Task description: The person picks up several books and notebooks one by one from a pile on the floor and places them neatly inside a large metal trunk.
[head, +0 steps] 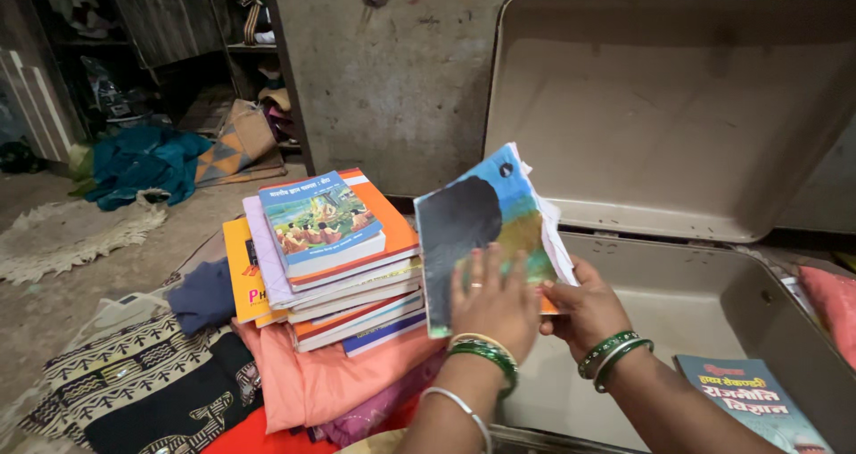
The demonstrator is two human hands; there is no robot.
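Metal trunk (pixel 767 302) sits open, lid (pixel 678 106) up, used here as landmark; both hands hold a worn picture book (pixel 486 227) tilted upright just above trunk's front-left corner; left hand (pixel 496 302) lies flat on the cover, fingers spread and pressing; right hand (pixel 584 311) grips the book's right edge from behind, fingers curled round it, tips hidden; green bangles on both wrists. Inside trunk, front-right, lies a blue-grey book (pixel 749 400). Left of trunk, a stack of books (pixel 334 258) rests on peach cloth (pixel 312 378); further left, patterned black-and-cream cloth (pixel 143 383).
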